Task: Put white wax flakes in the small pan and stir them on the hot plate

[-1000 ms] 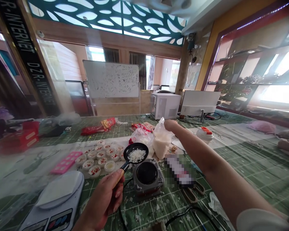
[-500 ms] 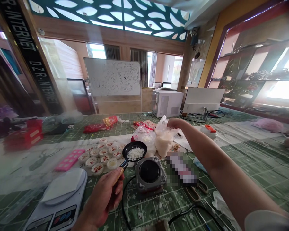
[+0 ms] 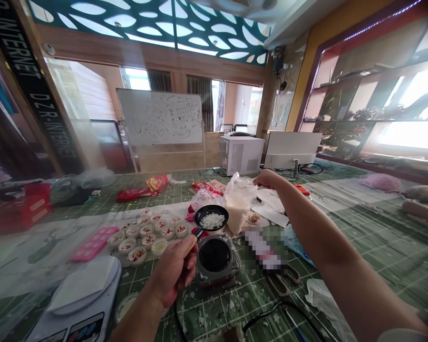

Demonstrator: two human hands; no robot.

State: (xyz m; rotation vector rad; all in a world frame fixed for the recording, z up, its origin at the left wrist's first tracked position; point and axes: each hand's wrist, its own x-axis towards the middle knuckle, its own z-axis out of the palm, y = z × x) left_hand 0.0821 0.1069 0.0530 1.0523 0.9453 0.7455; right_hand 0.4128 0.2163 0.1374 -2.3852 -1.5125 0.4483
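Note:
My left hand (image 3: 176, 266) is closed round the handle of a small black frying pan (image 3: 201, 212). White pellets (image 3: 212, 220) lie in the pan, which hangs just above and behind a small electric hot plate (image 3: 216, 255). My right arm reaches far forward, and my right hand (image 3: 266, 177) has its fingers pinched at the right rim of a clear plastic bag (image 3: 239, 192). White granular stuff fills the lower part of that bag, standing right behind the pan. Part of the fingers is hard to make out.
Several small cups with red bits (image 3: 148, 240) stand left of the pan, beside a pink mould (image 3: 94, 243). A kitchen scale (image 3: 80, 292) is front left. Scissors (image 3: 281, 284), a black cable (image 3: 264, 316) and a white monitor (image 3: 292, 148) are to the right.
The pan has moved right and a little forward, closer to the bag. My right hand has shifted right from over the bag's mouth to its right rim. The view has turned slightly right.

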